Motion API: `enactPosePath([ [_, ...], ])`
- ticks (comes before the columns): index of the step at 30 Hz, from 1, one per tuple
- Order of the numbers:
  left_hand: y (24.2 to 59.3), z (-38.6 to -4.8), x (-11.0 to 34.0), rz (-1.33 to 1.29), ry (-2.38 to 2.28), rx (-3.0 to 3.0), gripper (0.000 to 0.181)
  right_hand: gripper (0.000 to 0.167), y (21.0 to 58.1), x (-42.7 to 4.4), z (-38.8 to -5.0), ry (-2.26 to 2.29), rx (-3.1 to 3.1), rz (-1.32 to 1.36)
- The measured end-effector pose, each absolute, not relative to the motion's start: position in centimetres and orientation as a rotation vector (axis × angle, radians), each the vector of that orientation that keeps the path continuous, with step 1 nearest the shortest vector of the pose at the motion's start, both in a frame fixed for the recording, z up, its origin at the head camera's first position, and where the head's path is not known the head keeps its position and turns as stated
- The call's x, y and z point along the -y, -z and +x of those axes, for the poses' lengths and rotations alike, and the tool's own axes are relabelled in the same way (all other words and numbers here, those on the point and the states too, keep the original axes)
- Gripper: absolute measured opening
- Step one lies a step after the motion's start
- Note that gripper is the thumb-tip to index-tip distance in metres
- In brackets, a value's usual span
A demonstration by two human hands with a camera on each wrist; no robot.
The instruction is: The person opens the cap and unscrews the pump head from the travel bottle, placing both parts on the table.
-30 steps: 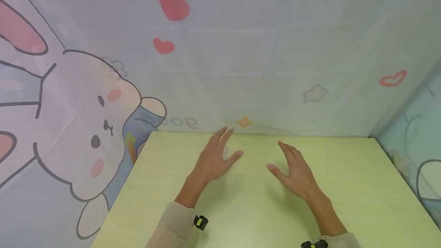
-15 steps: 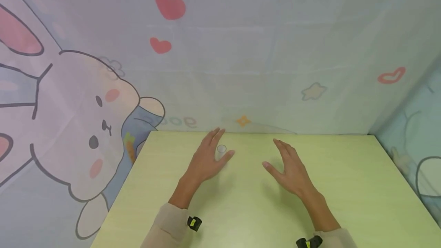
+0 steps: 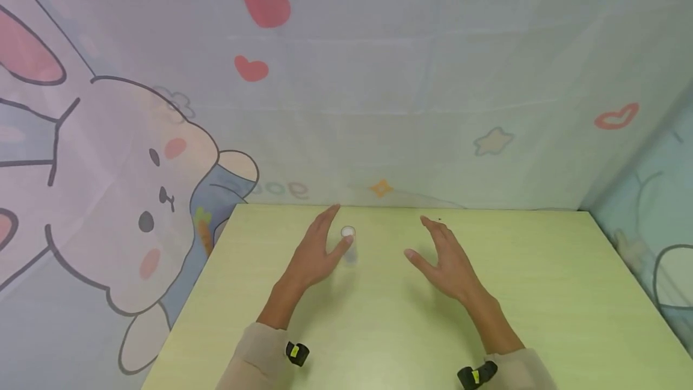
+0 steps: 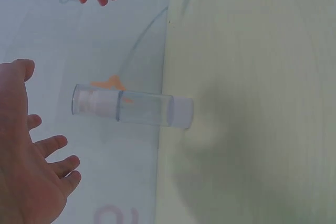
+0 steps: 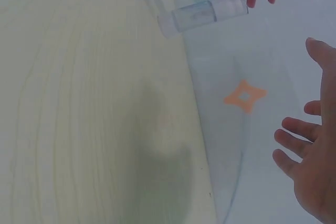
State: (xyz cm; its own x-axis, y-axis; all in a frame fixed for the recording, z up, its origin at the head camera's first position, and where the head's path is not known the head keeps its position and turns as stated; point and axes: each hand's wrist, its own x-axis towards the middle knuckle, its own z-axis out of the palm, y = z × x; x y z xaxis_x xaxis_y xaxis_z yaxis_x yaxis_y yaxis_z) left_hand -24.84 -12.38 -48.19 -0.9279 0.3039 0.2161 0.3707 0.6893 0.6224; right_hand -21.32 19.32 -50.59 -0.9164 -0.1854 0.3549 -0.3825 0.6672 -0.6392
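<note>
A clear cylindrical bottle with a white base and a whitish top under a clear cap (image 4: 144, 108) stands upright on the table near its back edge. In the head view the bottle (image 3: 349, 248) is just right of the left thumb. The left hand (image 3: 316, 254) hovers beside it, fingers extended and thumb apart, holding nothing; the left wrist view shows a gap between this hand (image 4: 37, 166) and the bottle. The right hand (image 3: 449, 263) hovers farther right, fingers extended, empty. In the right wrist view the bottle (image 5: 194, 17) is at the top, away from the right hand (image 5: 315, 156).
The pale yellow-green table (image 3: 390, 330) reaches back to a hanging cloth (image 3: 346, 137) printed with hearts, a star and a large rabbit. Another printed cloth (image 3: 655, 209) hangs along the right side. Black bands are at both wrists.
Both hands have shifted left in the head view, staying apart and raised. The bottle, at first mostly hidden behind the left hand, now shows more fully.
</note>
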Motion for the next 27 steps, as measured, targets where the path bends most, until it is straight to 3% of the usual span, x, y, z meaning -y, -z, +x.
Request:
enactPosePath([
  [27,53.1,-25.2,13.3,-0.481,1.504,2.665,0.075,0.074,49.6,-14.7,-23.0,-1.162,2.555,0.555],
])
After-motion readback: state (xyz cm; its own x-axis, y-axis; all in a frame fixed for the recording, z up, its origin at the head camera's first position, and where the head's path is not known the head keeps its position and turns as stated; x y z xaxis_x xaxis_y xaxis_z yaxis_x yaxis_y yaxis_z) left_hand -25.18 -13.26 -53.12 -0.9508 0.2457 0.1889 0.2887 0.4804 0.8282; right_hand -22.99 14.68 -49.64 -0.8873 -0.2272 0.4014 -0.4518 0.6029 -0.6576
